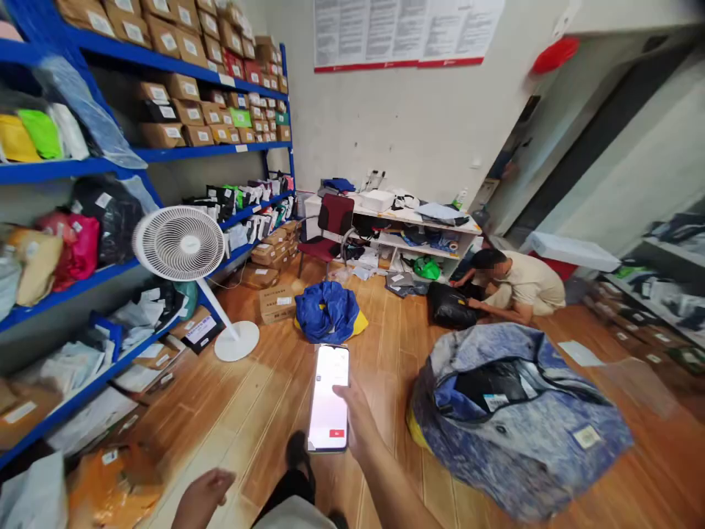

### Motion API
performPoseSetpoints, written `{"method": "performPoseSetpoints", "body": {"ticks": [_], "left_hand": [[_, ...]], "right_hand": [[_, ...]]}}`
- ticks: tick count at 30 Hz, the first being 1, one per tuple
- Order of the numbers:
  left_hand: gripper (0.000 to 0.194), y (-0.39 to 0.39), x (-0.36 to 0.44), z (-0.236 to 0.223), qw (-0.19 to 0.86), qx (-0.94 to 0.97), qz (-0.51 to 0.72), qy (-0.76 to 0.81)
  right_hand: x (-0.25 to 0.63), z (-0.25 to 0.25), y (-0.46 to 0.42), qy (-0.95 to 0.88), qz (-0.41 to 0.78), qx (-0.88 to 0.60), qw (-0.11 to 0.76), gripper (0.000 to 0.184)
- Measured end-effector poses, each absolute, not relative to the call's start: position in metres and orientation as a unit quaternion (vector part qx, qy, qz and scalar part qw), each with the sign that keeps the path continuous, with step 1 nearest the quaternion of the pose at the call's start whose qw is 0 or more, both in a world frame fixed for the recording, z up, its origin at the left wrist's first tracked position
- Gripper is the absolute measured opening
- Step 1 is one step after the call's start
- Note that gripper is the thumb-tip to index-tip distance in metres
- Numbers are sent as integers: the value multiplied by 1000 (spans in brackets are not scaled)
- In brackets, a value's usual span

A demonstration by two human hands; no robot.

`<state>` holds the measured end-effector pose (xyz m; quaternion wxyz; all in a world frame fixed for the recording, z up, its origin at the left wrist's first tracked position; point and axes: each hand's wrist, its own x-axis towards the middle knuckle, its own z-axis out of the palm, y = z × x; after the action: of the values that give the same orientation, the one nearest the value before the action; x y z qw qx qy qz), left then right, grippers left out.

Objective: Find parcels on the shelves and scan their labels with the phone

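Observation:
A smartphone (327,400) with a lit, mostly white screen and a red button near the bottom is held upright in front of me. My right hand (358,415) grips it from the right edge, the thumb over the screen. Low on the left, my left hand (206,494) hangs with its fingers curled in, and I see nothing in it. Just beyond the phone lies a crumpled blue sack (326,310) with yellow edges. On the right stands a big, worn blue-grey sack (512,433), its top open on dark packages (487,386).
Blue shelves (187,150) full of labelled parcels line the left side. A white fan (236,342) and an orange parcel (113,485) are on the floor there. A person (529,283) crouches at right over a black package (452,305). A red chair (330,228) stands before a cluttered desk (468,226).

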<state>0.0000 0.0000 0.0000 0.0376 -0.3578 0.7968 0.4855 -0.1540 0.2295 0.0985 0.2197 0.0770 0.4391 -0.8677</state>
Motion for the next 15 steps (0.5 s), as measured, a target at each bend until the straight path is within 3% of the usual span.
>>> {"method": "performPoseSetpoints", "body": {"ticks": [2,4,7,10,15], "left_hand": [[55,0,-56,4,15,-360,515,778],[58,0,-117,24,-8,-318,635,704],[62,2,-198,72,84,-214,827,513],[59,-3,-260,110,180,-176,871,422],[63,-26,-330,125,272,-151,870,383]], "right_hand": [[-190,99,205,444,-865,65,223,36],[-224,99,182,450,-864,54,220,34],[-273,103,151,455,-863,38,215,37],[-316,109,126,455,-863,33,215,41],[-378,111,98,446,-871,49,200,23]]}}
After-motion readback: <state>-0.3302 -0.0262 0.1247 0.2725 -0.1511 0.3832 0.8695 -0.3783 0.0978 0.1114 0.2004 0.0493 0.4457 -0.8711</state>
